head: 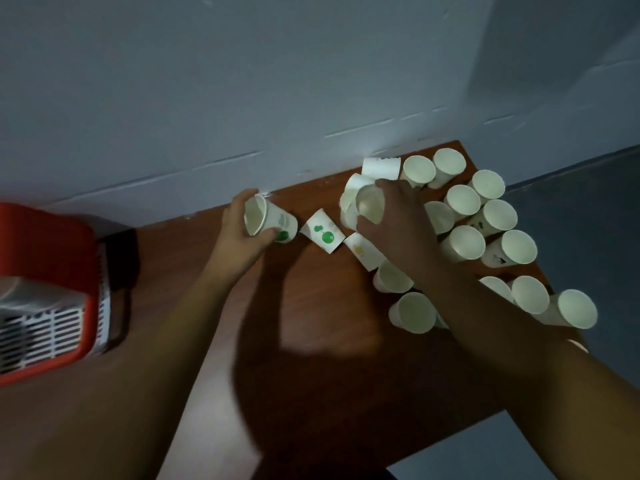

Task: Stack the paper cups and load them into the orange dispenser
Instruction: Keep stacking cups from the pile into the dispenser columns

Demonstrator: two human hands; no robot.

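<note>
Several white paper cups stand open-end up on the right part of a brown wooden table [311,341], among them one cup [465,242] near its middle. My left hand [242,230] grips a cup with a green print [266,220], tilted on its side near the wall. My right hand [398,223] grips another cup [370,204] at the rim, above the cluster. Two more cups lie on their sides between my hands, a green-spotted cup [322,232] and a yellow-printed cup [363,251]. The orange dispenser [45,244] sits at the far left.
A grey wall [242,81] runs right behind the table. The dispenser has a white slatted grille [48,327] at its front. The table's right and near edges drop to a grey floor [588,220].
</note>
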